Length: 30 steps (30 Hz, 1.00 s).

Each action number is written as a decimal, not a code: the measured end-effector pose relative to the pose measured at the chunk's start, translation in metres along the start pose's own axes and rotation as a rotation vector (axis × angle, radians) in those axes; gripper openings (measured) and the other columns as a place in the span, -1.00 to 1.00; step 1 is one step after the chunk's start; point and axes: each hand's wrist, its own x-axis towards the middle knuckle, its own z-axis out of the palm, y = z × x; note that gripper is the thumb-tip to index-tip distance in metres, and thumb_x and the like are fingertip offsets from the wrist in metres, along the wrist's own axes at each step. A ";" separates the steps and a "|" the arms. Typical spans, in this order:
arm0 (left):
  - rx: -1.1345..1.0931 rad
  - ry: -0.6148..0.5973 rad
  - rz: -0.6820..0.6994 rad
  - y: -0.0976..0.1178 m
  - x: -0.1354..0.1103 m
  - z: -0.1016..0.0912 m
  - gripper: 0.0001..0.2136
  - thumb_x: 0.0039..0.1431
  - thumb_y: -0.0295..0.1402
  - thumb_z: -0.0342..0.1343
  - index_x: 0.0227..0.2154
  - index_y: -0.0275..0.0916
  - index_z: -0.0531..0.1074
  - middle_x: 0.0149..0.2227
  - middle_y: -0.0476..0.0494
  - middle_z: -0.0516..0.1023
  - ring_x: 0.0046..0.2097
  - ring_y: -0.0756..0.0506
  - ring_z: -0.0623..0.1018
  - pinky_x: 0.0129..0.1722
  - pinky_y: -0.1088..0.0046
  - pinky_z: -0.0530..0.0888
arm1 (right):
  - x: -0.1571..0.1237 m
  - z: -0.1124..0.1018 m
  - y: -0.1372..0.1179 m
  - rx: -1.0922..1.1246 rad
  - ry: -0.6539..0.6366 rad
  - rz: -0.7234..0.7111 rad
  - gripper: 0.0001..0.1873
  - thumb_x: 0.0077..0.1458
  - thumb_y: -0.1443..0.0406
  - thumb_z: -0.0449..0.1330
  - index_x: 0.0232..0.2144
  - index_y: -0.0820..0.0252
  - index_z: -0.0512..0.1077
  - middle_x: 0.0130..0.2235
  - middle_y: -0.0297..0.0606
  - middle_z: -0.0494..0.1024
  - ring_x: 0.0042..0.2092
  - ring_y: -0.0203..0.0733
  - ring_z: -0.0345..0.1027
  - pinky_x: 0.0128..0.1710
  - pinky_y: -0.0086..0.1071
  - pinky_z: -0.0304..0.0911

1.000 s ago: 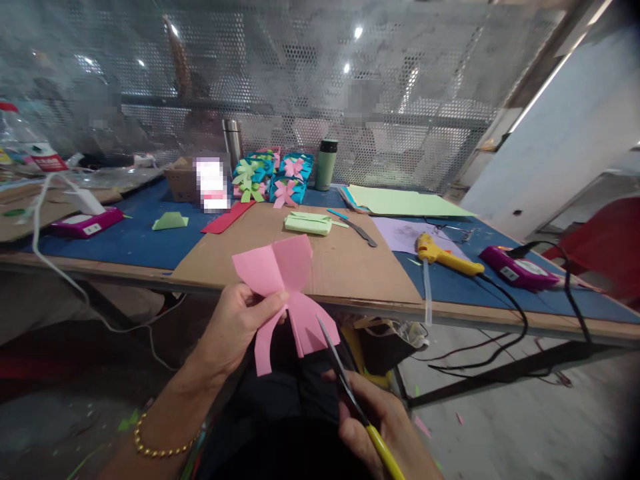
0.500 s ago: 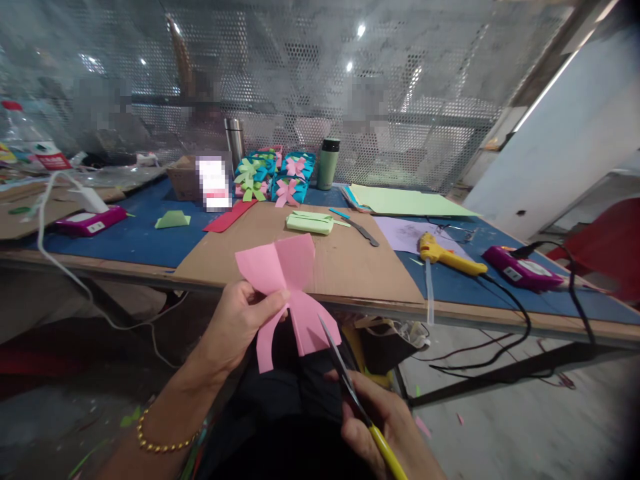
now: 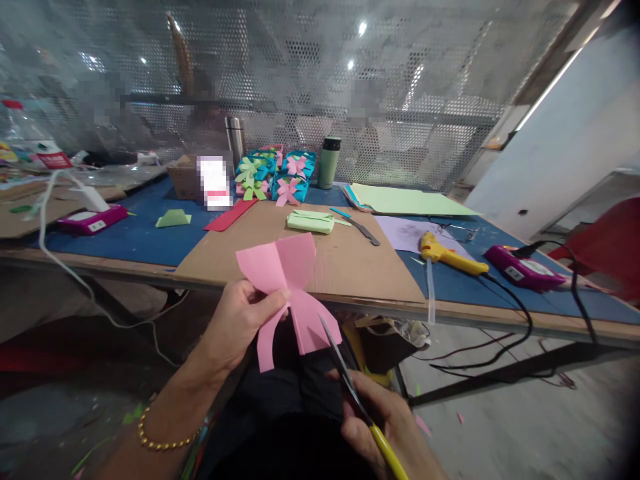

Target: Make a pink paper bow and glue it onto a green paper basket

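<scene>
A pink paper cutout (image 3: 300,257), creased down the middle and shaped like a bow, is pinched at its narrow waist by my left hand (image 3: 245,317). Two of its lower parts hang down, one a slim curved strip and the other a wider flap. My right hand (image 3: 380,413) is closed around a pair of scissors (image 3: 350,383) with yellow handles. The blades point up and left, their tips over the wider lower flap. Whether the blades touch the paper I cannot tell. Beyond the cutout, a folded light green paper packet (image 3: 310,222) lies on a cardboard sheet (image 3: 380,277).
Blue paper packets with paper bows (image 3: 290,190) stand at the back beside a green tumbler (image 3: 329,163). To the right are a yellow glue gun (image 3: 450,257), a purple power strip (image 3: 525,267) and stacked coloured paper (image 3: 405,199). A grey craft blade (image 3: 365,232) lies near the packet.
</scene>
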 end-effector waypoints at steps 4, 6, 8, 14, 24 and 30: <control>0.005 0.007 -0.003 0.001 0.000 0.000 -0.77 -0.03 -0.32 0.33 -0.64 -0.34 0.48 -0.61 0.00 0.47 -0.54 0.07 0.39 -0.53 0.60 0.34 | 0.000 0.000 0.000 0.005 -0.001 0.007 -0.26 0.06 -0.28 0.11 -0.08 0.19 0.50 -0.49 -0.44 0.18 -0.45 -0.28 0.00 -0.47 -0.43 -0.04; 0.010 0.006 -0.008 0.001 -0.001 0.000 -0.76 -0.03 -0.31 0.33 -0.64 -0.34 0.48 -0.61 -0.01 0.46 -0.54 0.06 0.39 -0.54 0.60 0.33 | 0.000 0.000 0.000 0.011 0.001 0.010 -0.25 0.05 -0.30 0.10 -0.09 0.20 0.50 -0.49 -0.44 0.17 -0.45 -0.29 -0.01 -0.48 -0.43 -0.05; 0.018 0.006 -0.009 0.000 -0.001 0.000 -0.75 -0.03 -0.30 0.33 -0.64 -0.34 0.47 -0.61 -0.01 0.46 -0.54 0.06 0.39 -0.53 0.59 0.33 | 0.001 0.000 0.000 0.004 0.003 0.010 -0.26 0.05 -0.29 0.10 -0.11 0.20 0.51 -0.50 -0.45 0.16 -0.46 -0.29 -0.02 -0.48 -0.42 -0.06; 0.040 0.007 0.002 -0.001 -0.001 0.000 -0.74 -0.04 -0.29 0.33 -0.65 -0.34 0.46 -0.60 -0.02 0.46 -0.54 0.05 0.38 -0.54 0.57 0.31 | -0.001 0.001 0.001 -0.016 0.008 0.028 -0.24 0.03 -0.30 0.11 -0.09 0.20 0.51 -0.48 -0.42 0.19 -0.43 -0.25 0.04 -0.45 -0.41 -0.02; 0.032 0.002 -0.004 -0.001 -0.001 -0.001 -0.75 -0.02 -0.29 0.33 -0.63 -0.35 0.48 -0.59 -0.03 0.48 -0.53 0.06 0.39 -0.53 0.59 0.32 | -0.003 0.000 0.004 -0.066 0.033 0.029 -0.26 0.03 -0.29 0.12 -0.07 0.17 0.54 -0.48 -0.38 0.30 -0.42 -0.22 0.16 -0.43 -0.41 0.09; 0.032 0.006 -0.004 -0.001 -0.001 -0.002 -0.76 -0.01 -0.30 0.33 -0.62 -0.36 0.49 -0.58 -0.05 0.49 -0.52 0.05 0.40 -0.52 0.58 0.32 | -0.003 0.000 0.000 -0.094 0.050 0.026 -0.25 0.00 -0.32 0.12 -0.12 0.14 0.56 -0.48 -0.37 0.33 -0.43 -0.21 0.18 -0.46 -0.43 0.10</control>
